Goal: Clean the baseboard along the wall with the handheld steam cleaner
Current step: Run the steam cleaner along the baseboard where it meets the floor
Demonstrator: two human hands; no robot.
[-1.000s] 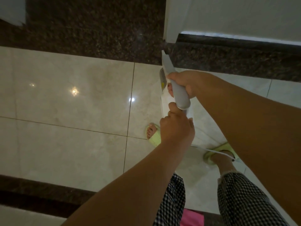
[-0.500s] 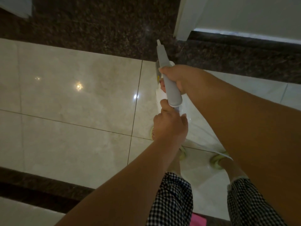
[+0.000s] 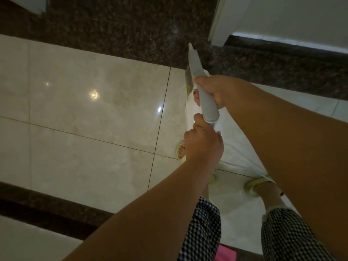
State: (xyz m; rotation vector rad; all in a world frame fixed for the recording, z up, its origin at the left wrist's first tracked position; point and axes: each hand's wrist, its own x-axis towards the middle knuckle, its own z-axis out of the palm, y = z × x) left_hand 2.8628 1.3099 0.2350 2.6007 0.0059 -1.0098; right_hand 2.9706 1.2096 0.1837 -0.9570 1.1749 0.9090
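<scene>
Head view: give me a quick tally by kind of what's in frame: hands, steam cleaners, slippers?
Hands: 2, right hand and left hand
Grey handheld steam cleaner: 1
Pale green slippers: 2, one by the left hand, one farther right
Total: 5

Open tile floor (image 3: 84, 129) on left, wall corner (image 3: 218, 25) blocks ahead-right, cord (image 3: 243, 166) by feet.

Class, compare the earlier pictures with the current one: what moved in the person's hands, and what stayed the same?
The steam cleaner shifted a little against the floor: its nozzle, over the pale tile edge a second ago, now points over the dark stone strip. The right hand still grips the handle, and the left hand still holds the cord end just below it.
</scene>
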